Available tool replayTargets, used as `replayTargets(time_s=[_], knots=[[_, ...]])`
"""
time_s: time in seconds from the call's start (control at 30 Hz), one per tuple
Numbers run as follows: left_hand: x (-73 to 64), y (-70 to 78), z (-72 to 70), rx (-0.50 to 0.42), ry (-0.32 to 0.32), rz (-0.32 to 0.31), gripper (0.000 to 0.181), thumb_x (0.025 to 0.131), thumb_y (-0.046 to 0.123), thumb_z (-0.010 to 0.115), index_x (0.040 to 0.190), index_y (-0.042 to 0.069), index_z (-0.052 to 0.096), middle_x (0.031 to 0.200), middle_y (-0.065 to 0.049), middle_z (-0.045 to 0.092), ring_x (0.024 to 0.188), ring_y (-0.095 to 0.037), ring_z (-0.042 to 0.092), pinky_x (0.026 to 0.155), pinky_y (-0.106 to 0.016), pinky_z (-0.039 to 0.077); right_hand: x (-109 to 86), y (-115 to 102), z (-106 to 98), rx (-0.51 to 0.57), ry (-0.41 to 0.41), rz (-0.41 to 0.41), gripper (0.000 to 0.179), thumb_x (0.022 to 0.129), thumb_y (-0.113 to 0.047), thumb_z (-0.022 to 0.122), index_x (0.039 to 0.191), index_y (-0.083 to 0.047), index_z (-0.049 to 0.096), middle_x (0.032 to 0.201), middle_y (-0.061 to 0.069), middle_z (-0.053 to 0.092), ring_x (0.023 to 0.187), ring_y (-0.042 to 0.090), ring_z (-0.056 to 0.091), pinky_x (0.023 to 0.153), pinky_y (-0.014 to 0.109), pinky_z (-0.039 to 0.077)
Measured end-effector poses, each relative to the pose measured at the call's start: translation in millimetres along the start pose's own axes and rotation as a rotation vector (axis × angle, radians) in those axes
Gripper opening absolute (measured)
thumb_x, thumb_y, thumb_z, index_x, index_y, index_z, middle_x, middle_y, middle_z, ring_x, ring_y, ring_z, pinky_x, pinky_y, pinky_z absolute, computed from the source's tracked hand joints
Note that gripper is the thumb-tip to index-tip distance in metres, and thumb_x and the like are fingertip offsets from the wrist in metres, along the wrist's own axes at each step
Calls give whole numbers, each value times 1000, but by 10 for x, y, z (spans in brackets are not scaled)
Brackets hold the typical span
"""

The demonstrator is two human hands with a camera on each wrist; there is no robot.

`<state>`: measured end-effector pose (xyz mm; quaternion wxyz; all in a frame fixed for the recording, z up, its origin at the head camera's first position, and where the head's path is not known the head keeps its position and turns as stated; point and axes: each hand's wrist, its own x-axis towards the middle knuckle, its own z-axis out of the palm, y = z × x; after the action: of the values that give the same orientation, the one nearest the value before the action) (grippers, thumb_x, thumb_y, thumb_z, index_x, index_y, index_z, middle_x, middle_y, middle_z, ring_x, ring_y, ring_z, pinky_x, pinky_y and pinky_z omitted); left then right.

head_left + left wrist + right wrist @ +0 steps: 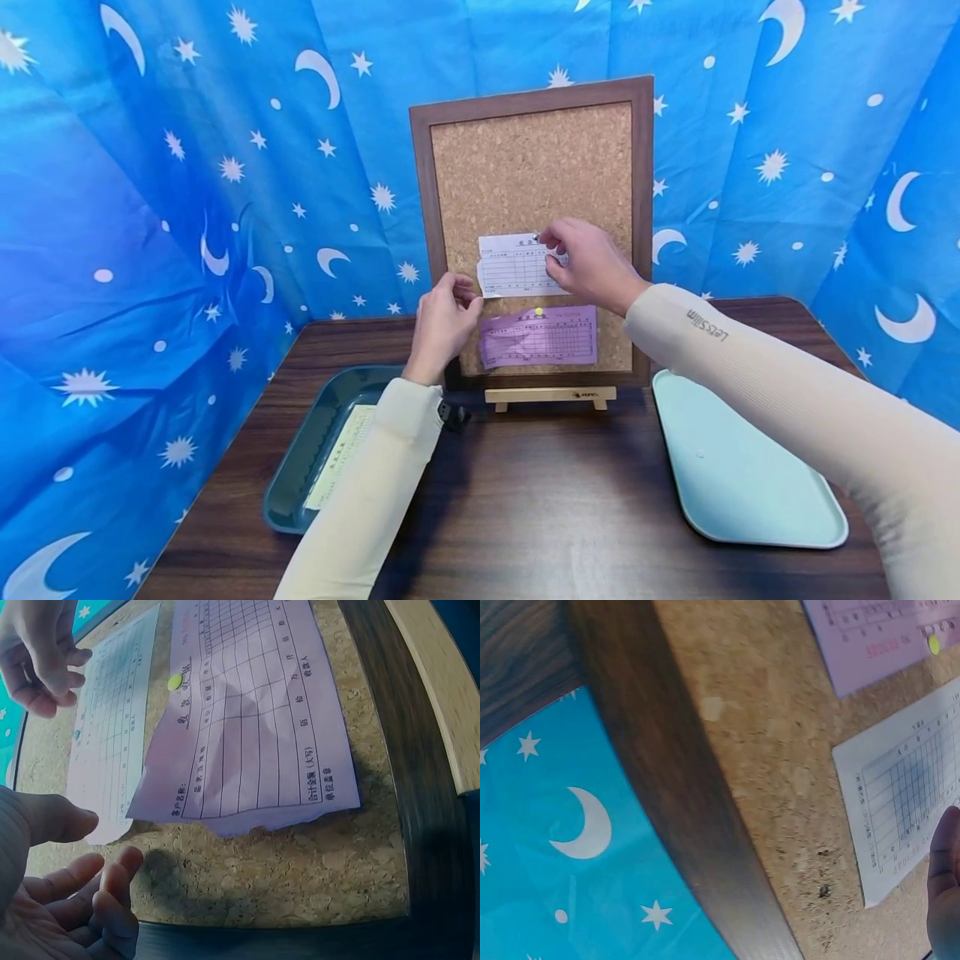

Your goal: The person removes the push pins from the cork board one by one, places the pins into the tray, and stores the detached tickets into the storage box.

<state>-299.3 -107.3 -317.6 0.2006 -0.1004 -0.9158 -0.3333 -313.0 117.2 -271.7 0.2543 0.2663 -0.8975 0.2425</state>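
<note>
A white printed receipt slip hangs on a framed corkboard, a small pushpin at its top edge. My right hand is over the slip's right part, fingers bent beside the pin with nothing visible between them. In the left wrist view, a gap shows between those fingertips and the pin. My left hand is at the slip's lower left corner, its thumb and fingers apart. Below hangs a wrinkled purple receipt slip, held by a yellow pushpin.
The corkboard leans upright on a small wooden easel on the dark wood table. At left, a dark green tray holds a yellowish printed slip. A pale mint tray lies at right, partly under my right forearm. Blue star-patterned cloth hangs around.
</note>
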Motion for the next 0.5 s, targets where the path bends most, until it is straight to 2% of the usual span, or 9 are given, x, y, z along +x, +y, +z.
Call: replayTargets(time_s=[0.17,0.5], knots=[[13,8,1,1,8,-2,29,89,18,65,113,6,57,98,-7,66,77,-17,60,68,-32,48,93,-22,-14,5,19,7,18,85,-5,62,103,-3,61,97,8,61,87,20,57,77,34,47],[27,45,18,-21,4,10,28,88,15,65,113,5,57,96,-7,66,76,-17,60,67,-31,48,201,-48,47,9,3,50,19,85,-5,64,104,-3,61,97,8,60,90,21,59,79,35,47]])
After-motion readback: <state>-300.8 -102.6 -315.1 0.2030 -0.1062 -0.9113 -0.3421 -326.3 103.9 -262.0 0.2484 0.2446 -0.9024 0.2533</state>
